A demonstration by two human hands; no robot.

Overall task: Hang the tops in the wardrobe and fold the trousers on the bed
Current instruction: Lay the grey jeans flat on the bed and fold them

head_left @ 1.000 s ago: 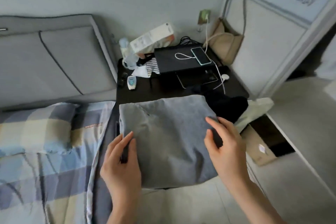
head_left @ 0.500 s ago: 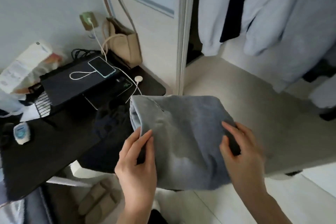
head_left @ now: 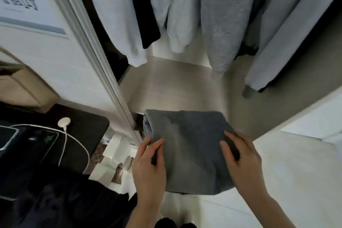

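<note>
A folded pair of grey trousers (head_left: 188, 148) is held in the air in front of the open wardrobe (head_left: 175, 87). My left hand (head_left: 149, 164) grips its left edge, thumb on top and fingers underneath. My right hand (head_left: 242, 157) grips its right edge the same way. Inside the wardrobe hang several tops: pale grey and white ones (head_left: 174, 9), a darker grey one (head_left: 220, 24) and a black one (head_left: 142, 5). The bed is out of view.
The wardrobe's white door frame (head_left: 103, 72) stands just left of the trousers. A black bedside table (head_left: 81, 135) at the left carries a phone, a white charging cable (head_left: 63, 124) and dark clothing (head_left: 61, 200). A beige bag (head_left: 22, 87) hangs beyond it. White floor lies below.
I have turned right, from the bed and bedside table to the open wardrobe. The folded trousers stayed gripped in both hands and travelled along.
</note>
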